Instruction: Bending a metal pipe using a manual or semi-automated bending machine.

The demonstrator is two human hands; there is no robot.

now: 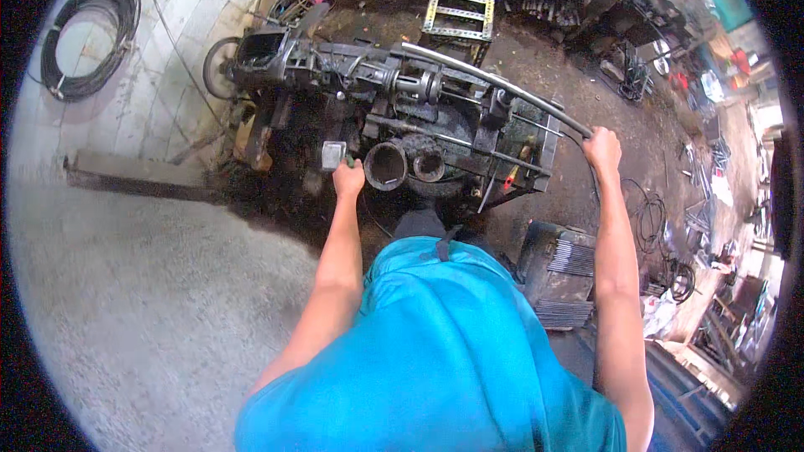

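Note:
My right hand is closed around the near end of a long, thin metal rod. The rod slants up and left from it, over a greasy, lathe-like machine. Lower and to the left, my left hand is closed on the short handle of a small tool with a square, light-grey head; its exact kind I cannot make out. Just right of that hand stand a round, dark open container and a smaller one, at the machine's near side.
A yellow-and-black edged metal frame stands beyond the machine. To the right on the floor lie a stack of ribbed metal pieces and loose cable. Coiled black hose hangs on the left wall, above a metal ledge.

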